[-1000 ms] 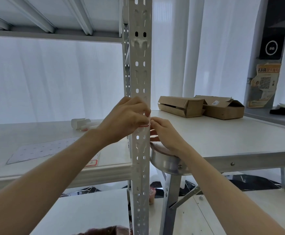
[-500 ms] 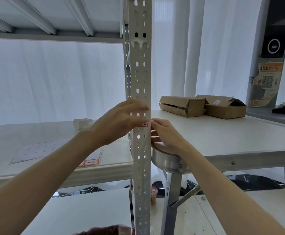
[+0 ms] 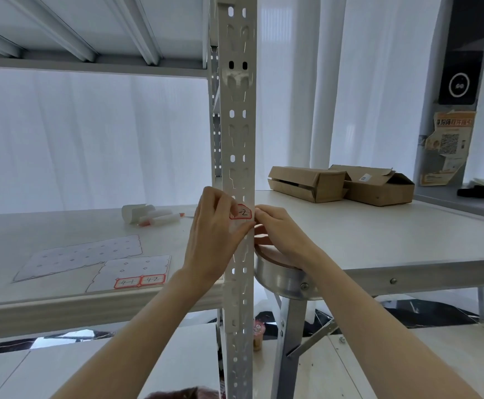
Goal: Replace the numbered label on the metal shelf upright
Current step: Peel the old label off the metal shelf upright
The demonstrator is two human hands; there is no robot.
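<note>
A white perforated metal upright (image 3: 237, 125) runs down the middle of the view. A small red-bordered numbered label (image 3: 242, 212) lies flat on its front at shelf height, its left part covered by my fingers. My left hand (image 3: 216, 226) wraps the upright from the left, with fingertips on the label and the thumb just below it. On the right, my right hand (image 3: 275, 229) touches the label's right edge with its fingertips. On the left shelf lies a label sheet (image 3: 132, 272) with two red-bordered labels (image 3: 140, 281) on it.
A second, bare backing sheet (image 3: 79, 256) and white marker pens (image 3: 154, 218) lie on the left shelf (image 3: 33, 300). Two cardboard boxes (image 3: 341, 184) sit on the white table (image 3: 379, 243) to the right. Another shelf board spans overhead.
My left hand has slid down and leftward off the label, so the handwritten number now shows. My right hand stays at the label's right edge. The view has shifted slightly.
</note>
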